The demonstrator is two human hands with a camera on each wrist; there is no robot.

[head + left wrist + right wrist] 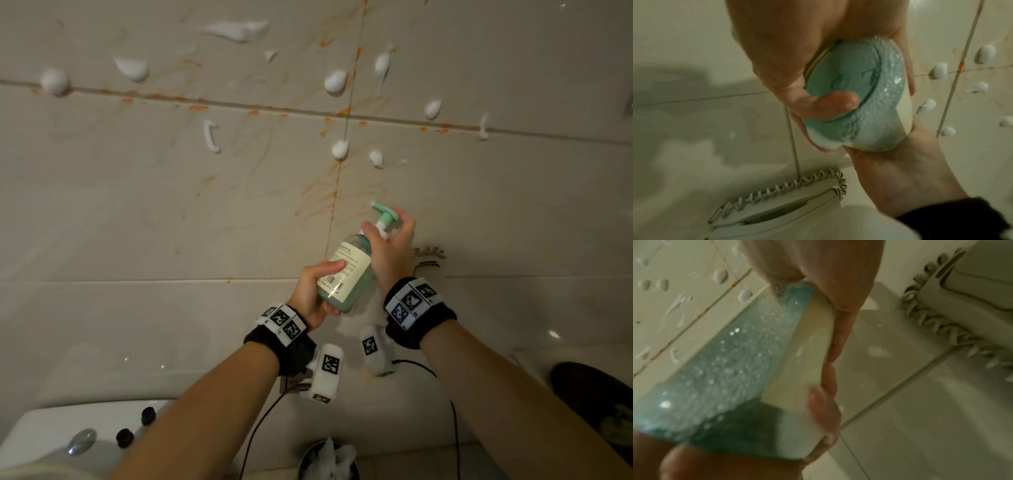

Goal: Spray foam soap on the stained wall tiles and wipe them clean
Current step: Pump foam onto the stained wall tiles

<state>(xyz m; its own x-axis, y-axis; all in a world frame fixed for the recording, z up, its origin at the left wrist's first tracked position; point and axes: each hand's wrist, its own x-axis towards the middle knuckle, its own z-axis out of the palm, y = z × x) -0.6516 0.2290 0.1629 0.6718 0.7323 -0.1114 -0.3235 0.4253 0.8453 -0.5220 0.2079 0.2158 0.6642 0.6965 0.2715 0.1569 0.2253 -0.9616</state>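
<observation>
A see-through soap bottle (346, 270) of teal liquid, with a cream label and a mint pump head (385, 210), is held tilted close to the wall. My left hand (320, 291) grips its lower body, thumb across the label. In the left wrist view one finger curls under the bottle base (855, 91). My right hand (390, 236) wraps the neck, with fingers over the pump. The nozzle points toward the beige wall tiles (171, 192), smeared with orange stains (318, 202). Several white foam blobs (335, 80) cling to the upper tiles. The bubbly bottle side (725, 369) fills the right wrist view.
A wall phone with a coiled cord (777, 209) hangs just right of the hands (428, 257). A white toilet tank with a chrome button (82, 442) and small dark-capped bottles (125, 437) sits lower left. A bin with crumpled tissue (329, 459) stands below.
</observation>
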